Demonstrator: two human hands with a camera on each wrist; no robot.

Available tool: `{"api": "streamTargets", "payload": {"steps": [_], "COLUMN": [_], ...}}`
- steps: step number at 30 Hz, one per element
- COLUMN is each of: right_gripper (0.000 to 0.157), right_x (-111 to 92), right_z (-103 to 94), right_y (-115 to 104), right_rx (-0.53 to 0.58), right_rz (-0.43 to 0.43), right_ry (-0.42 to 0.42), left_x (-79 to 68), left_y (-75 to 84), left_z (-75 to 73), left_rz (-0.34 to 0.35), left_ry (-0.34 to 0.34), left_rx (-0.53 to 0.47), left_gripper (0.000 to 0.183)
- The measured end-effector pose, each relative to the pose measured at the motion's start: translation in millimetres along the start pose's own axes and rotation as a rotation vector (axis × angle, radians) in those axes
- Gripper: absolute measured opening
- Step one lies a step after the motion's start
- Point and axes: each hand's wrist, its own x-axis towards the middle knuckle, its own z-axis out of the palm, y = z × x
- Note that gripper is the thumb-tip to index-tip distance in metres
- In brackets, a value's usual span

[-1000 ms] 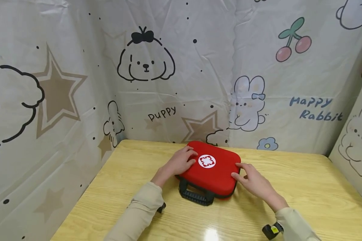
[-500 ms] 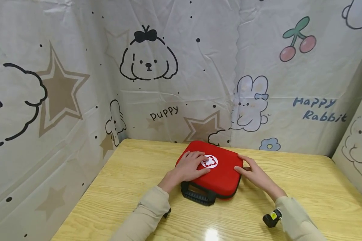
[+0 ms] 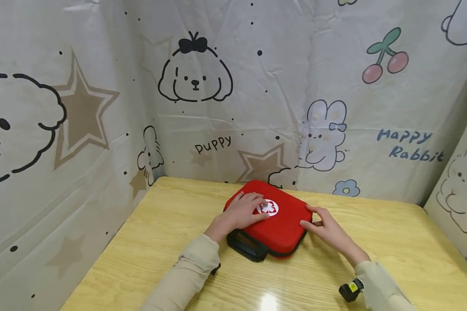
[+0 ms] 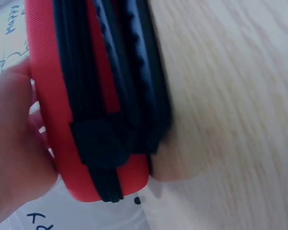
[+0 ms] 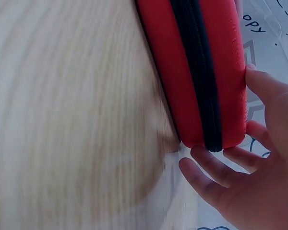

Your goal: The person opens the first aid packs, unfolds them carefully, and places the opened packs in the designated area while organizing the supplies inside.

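Observation:
A red first aid case [image 3: 284, 224] lies flat on the table, black handle [image 3: 246, 245] towards the near left. Its top bears a round white emblem [image 3: 271, 208], partly covered by my left hand [image 3: 242, 211], which rests on the lid with fingers spread. In the left wrist view, the ridged handle and a black zipper [image 4: 77, 62] run along the case's side. My right hand [image 3: 328, 229] touches the case's right corner; in the right wrist view, its thumb meets the lid's edge and its loosely bent fingers [image 5: 213, 167] lie around the corner. The zipper there looks closed.
The wooden table [image 3: 159, 216] extends on both sides of the case and in front of it. A printed cloth [image 3: 218, 116] with cartoon figures hangs behind the table and along both sides. A small black camera [image 3: 351, 290] sits at my right wrist.
My left hand has moved right and further onto the lid, covering part of the emblem. The right hand has shifted to the far right corner. Lately the case has turned slightly, its handle swinging left.

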Motion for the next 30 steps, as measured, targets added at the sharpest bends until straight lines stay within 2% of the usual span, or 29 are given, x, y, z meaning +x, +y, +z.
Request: {"api": "streamTargets", "payload": {"steps": [3, 7, 14, 19, 24, 30], "right_gripper": [0.070, 0.065, 0.060, 0.050, 0.047, 0.052], "right_x": [-8.8, -19.2, -24.3, -26.2, -16.4, -9.7], "right_z": [2.2, 6.1, 9.5, 2.9, 0.1, 7.9], "right_y": [4.8, 8.3, 1.4, -6.5, -15.6, -17.5], "right_rx": [0.016, 0.030, 0.035, -0.029, -0.117, -0.134], "right_rz": [-0.002, -0.060, -0.179, -0.230, -0.221, -0.170], "right_ry": [0.019, 0.038, 0.031, 0.025, 0.045, 0.017], "left_x": [1.0, 0.2, -2.3, 1.6, 10.7, 15.7], "left_y": [1.6, -0.2, -5.9, 5.3, 22.7, 34.3], "left_z": [-0.5, 0.0, -3.3, -6.4, -0.7, 15.1], "left_rz": [0.003, 0.014, 0.019, 0.053, 0.067, 0.036], "left_ry": [-0.013, -0.011, 0.042, 0.039, 0.022, 0.006], "left_rx": [0.007, 0.019, 0.047, 0.054, 0.040, 0.052], "left_gripper": [0.045, 0.042, 0.033, 0.032, 0.044, 0.053]}}
